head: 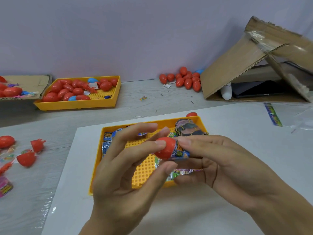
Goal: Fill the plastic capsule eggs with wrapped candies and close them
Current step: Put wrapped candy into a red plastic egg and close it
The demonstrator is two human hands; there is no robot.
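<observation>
My left hand (128, 168) pinches a red capsule egg half (166, 147) between thumb and fingertips, just above the near yellow tray (96, 167). My right hand (225, 165) holds a folded, colourful wrapped candy (179, 152) whose end sits inside the open mouth of the egg half. The two hands meet over the tray. More wrapped candies, blue packets (108, 137) and a banded bundle (189, 128), lie in that tray.
A second yellow tray (108, 100) full of red and blue eggs stands at the back left. A pile of red eggs (185, 78) lies beside a tilted cardboard box (245, 65) at the back right. Loose red egg halves (27, 159) and small toys lie at the left.
</observation>
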